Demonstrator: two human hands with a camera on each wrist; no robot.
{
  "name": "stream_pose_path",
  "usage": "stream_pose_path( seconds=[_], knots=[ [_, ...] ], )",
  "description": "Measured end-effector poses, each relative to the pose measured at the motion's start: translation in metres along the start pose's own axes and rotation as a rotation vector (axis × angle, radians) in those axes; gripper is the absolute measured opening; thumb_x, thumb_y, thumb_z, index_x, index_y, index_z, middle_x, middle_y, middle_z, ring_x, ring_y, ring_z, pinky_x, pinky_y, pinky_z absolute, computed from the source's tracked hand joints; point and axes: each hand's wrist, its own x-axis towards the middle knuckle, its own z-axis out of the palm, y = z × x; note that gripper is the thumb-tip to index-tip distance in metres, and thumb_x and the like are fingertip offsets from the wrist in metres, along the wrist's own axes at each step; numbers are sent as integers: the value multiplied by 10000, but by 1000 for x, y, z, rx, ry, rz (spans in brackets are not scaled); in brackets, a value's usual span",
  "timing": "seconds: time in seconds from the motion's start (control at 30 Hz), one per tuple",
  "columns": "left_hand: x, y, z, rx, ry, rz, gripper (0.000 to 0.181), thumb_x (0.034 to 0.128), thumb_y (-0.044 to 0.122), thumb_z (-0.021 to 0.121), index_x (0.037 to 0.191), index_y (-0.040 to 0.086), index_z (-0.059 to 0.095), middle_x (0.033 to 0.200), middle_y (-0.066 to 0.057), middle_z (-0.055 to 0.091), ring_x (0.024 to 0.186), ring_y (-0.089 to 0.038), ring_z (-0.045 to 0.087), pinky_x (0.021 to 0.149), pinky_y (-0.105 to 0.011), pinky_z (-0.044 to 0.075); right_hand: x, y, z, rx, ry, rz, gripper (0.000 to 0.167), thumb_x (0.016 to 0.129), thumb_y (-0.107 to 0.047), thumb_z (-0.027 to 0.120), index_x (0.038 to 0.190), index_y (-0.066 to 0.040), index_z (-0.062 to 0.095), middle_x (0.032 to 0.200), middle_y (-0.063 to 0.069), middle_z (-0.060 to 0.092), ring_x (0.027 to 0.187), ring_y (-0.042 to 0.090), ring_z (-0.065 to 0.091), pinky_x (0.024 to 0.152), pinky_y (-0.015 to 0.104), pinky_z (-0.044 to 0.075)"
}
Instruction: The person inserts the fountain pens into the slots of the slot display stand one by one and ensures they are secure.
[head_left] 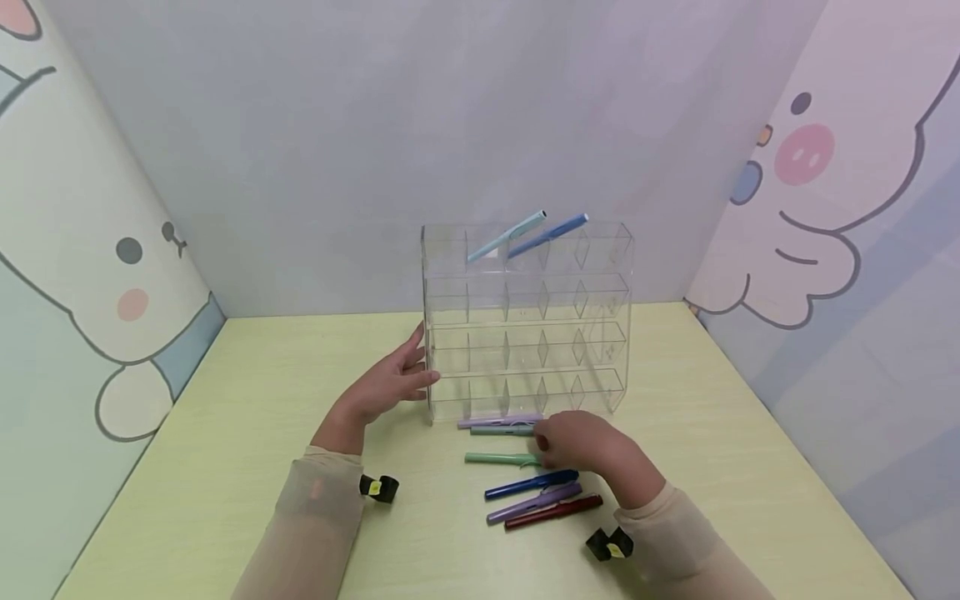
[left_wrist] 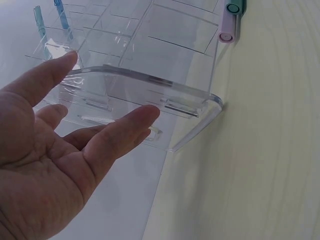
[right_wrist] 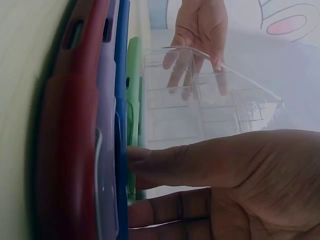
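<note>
- Nearest on tbl: dk red pen [head_left: 553, 512], purple pen [head_left: 534, 504], dk blue pen [head_left: 531, 485], side by side. Prob. light, stiff, smooth plastic; likely to roll or slip, so best pinched mid-barrel.
- R hand [head_left: 588, 446] is just past them, at the R ends of mint green pen [head_left: 495, 458] & grey-green pen [head_left: 498, 431]. R wrist view has thumb & fingers around the pens, but can't tell if anything's pinched.
- Lilac pen [head_left: 487, 422] lies beyond, along the rack's front foot.
- Clear rack [head_left: 525, 373] stands upright behind; looks rigid, maybe brittle & scratch-prone. Best steadied by its side panels, not the thin dividers.
- L hand [head_left: 390, 382] at rack's L side: fingers spread, nearly straight, not wrapped round it.
- Farthest: lt blue pen [head_left: 507, 237] & mid-blue pen [head_left: 547, 236] lean in separate top-tier slots.
- R wrist view adds the slot cut in the dk red barrel; L wrist view adds L palm & the lilac pen's round end. Only head view gets all pens + whole rack.
</note>
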Motion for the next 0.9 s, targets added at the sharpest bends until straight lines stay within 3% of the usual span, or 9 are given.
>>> stream_pose_path(
  seconds=[0.33,0.57,0.9],
  knots=[
    [0,1,-1,-10,-8,1,898,948,353,655,1519,520,-17,1631,-166,153,1361,-334,459,1024,-501,469,5,0,8,-34,-17,30,208,821,-83,674,739,-198,521,671,-85,464,605,97,410,560,279,342],
    [-1,3,-1,0,-5,-4,892,954,341,650,1516,521,-18,1638,-155,125,1361,-330,460,1026,-497,468,1,0,1,-4,9,36,187,843,-79,647,726,-178,540,716,-58,464,620,121,425,562,295,350],
    [-1,2,-1,1,-3,-15,894,953,348,650,1516,521,-21,1640,-151,114,1356,-321,468,1033,-491,466,3,1,7,7,-5,49,287,788,-303,787,734,-217,519,715,-82,485,623,94,440,564,285,354]
  ],
)
